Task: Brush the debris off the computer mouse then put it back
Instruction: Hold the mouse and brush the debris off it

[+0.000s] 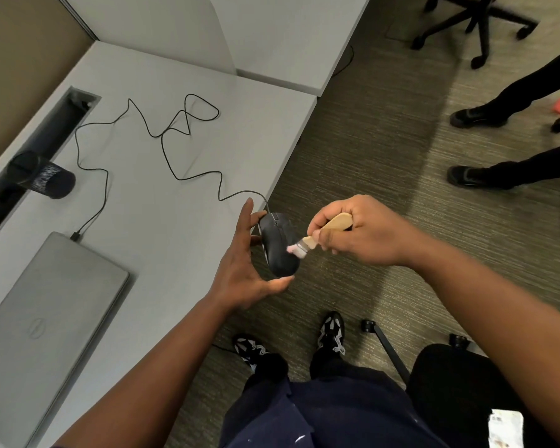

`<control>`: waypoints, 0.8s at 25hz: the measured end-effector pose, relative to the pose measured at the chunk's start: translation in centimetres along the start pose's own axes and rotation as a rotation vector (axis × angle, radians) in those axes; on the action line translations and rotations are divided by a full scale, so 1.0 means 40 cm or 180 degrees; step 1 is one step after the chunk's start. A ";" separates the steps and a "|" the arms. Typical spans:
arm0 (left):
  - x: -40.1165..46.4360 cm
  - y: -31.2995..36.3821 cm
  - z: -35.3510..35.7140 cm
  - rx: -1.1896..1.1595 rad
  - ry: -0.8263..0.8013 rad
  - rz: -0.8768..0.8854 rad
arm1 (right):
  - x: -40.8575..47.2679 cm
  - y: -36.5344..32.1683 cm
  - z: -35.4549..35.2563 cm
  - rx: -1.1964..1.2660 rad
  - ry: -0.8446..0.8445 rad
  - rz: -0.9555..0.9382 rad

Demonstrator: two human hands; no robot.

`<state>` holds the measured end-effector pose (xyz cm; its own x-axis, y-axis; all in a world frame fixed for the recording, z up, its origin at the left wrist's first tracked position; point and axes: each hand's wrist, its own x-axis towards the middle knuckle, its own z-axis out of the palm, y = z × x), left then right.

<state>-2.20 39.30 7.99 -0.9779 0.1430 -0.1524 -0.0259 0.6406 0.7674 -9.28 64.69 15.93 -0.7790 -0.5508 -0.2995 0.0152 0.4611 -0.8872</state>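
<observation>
A black wired computer mouse (277, 242) is held up past the desk's front edge, over the carpet. My left hand (244, 266) grips it between thumb at its rear and fingers at its front. My right hand (359, 232) holds a small brush with a pale wooden handle (335, 224). Its light bristles (294, 249) touch the mouse's right side. The mouse's thin black cable (175, 137) trails in loops across the grey desk (162, 202) to the closed laptop.
A closed grey laptop (46, 318) lies at the desk's near left. A dark cylindrical speaker (42, 176) stands by a cable slot (29, 160). Another person's legs (511, 137) stand at the right, an office chair base (479, 24) beyond. A black chair (459, 389) is beside my knees.
</observation>
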 end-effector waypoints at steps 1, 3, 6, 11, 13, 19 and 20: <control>0.000 0.001 0.002 -0.0010 -0.0003 -0.0001 | 0.000 0.001 0.002 0.0108 0.0172 -0.0050; 0.001 0.004 0.005 -0.0014 0.0001 -0.0007 | 0.000 0.000 0.015 0.0385 0.0375 -0.0160; 0.003 0.004 0.004 -0.0019 0.0039 0.0007 | 0.001 0.002 0.037 0.0358 0.0256 -0.0115; -0.005 -0.003 0.006 -0.0043 0.0054 0.0014 | 0.001 0.006 0.012 0.0042 0.0075 0.0045; -0.003 0.000 0.005 -0.0081 0.0061 -0.0017 | -0.002 0.009 0.015 0.0395 0.0227 -0.0055; 0.003 0.006 -0.002 -0.0107 0.0124 -0.0001 | 0.011 0.034 0.041 0.0646 0.0322 -0.0161; 0.002 0.004 -0.002 -0.0104 0.0137 0.0005 | 0.013 0.038 0.035 0.0468 0.0357 -0.0113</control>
<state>-2.32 39.35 8.17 -0.9860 0.1109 -0.1249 -0.0306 0.6153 0.7877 -8.81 64.13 13.94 -0.8456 -0.4801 -0.2336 0.0716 0.3315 -0.9407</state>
